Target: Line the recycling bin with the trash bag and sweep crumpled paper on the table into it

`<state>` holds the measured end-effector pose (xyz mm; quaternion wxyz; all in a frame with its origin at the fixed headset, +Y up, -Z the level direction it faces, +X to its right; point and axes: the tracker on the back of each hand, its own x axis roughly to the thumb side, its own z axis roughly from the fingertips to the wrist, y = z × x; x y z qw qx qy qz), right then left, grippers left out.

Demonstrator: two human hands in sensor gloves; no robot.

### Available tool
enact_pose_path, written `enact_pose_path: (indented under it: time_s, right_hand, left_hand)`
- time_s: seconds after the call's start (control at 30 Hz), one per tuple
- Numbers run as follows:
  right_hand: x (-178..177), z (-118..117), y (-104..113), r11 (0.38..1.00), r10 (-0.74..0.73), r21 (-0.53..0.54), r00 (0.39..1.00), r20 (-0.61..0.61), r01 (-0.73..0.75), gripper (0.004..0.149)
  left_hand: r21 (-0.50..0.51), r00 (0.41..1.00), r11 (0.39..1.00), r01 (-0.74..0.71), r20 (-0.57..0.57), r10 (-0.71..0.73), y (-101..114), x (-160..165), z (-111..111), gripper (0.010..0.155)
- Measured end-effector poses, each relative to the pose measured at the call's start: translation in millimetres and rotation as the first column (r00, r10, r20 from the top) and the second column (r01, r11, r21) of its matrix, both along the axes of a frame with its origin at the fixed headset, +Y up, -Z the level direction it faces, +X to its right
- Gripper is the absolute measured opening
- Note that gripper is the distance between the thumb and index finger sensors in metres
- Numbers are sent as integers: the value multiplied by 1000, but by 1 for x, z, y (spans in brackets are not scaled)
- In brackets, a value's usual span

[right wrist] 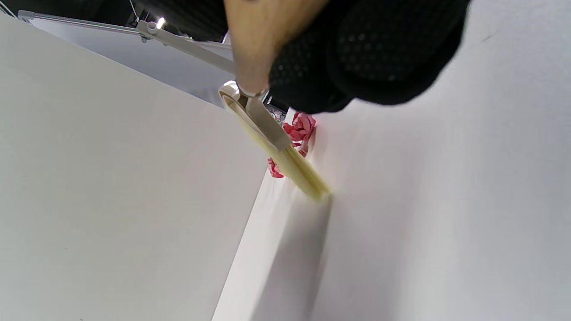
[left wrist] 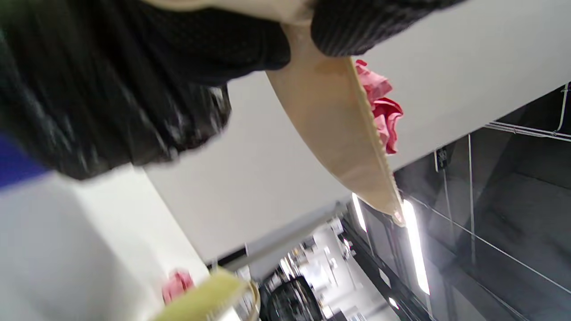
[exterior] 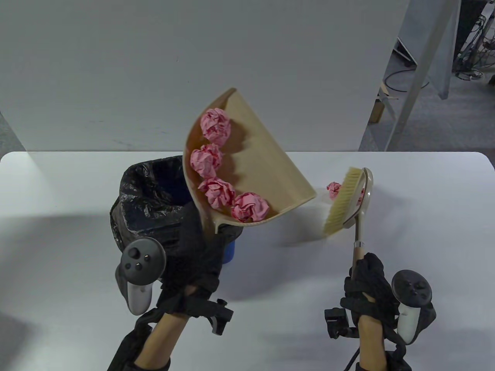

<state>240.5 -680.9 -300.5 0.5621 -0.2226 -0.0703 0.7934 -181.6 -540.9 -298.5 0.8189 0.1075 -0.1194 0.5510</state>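
My left hand (exterior: 197,251) grips the handle of a beige dustpan (exterior: 263,162), lifted and tilted over the blue bin (exterior: 229,253) lined with a black trash bag (exterior: 147,193). Several pink crumpled paper balls (exterior: 215,125) lie along the pan's lower left wall, right above the bin's mouth. In the left wrist view the dustpan (left wrist: 339,142) shows from below with pink paper (left wrist: 383,111) at its rim. My right hand (exterior: 367,286) holds the brush (exterior: 344,201) by its handle, bristles just above the table. One pink paper ball (exterior: 334,189) sits on the table behind the brush (right wrist: 285,151).
The white table (exterior: 425,216) spreads wide around the bin, backed by a white wall panel (exterior: 193,69). Past the right rear corner are a metal frame leg (exterior: 421,73) and floor cables.
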Motion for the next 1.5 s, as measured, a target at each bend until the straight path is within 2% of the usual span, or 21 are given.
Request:
enact_pose_path:
  time_s: [0.13,0.27,0.57,0.97,1.07,1.27,1.5]
  right_hand:
    - [0,0,0,1000,-4,7,1000,-5,4,57]
    - [-1,-1,0,1000,-4,8,1000,-11,4,57]
    - [-3,-1,-1,1000,7,4,1000,-24,-7,57]
    - [-5,-1,-1,1000,14,2,999,-31,-14,57]
    - [-5,-1,-1,1000,14,2,999,-31,-14,57]
    - [-5,-1,-1,1000,14,3,999,-31,-14,57]
    - [-5,-1,-1,1000,14,2,999,-31,-14,57]
  left_hand:
    - [22,991,997,69,-116,-66,2,-35,3,83]
    - [28,953,987,158,-266,-145,-2,-72,3,83]
    - [-16,873,952,306,-394,-287,-8,-114,-3,83]
    - [-23,783,887,461,-459,-419,-20,-119,-9,83]
    - [-19,749,860,510,-481,-455,-17,-118,-9,83]
    - [-8,644,769,639,-541,-541,-11,-118,-9,83]
    - [-8,620,746,666,-550,-560,-13,-120,-9,82]
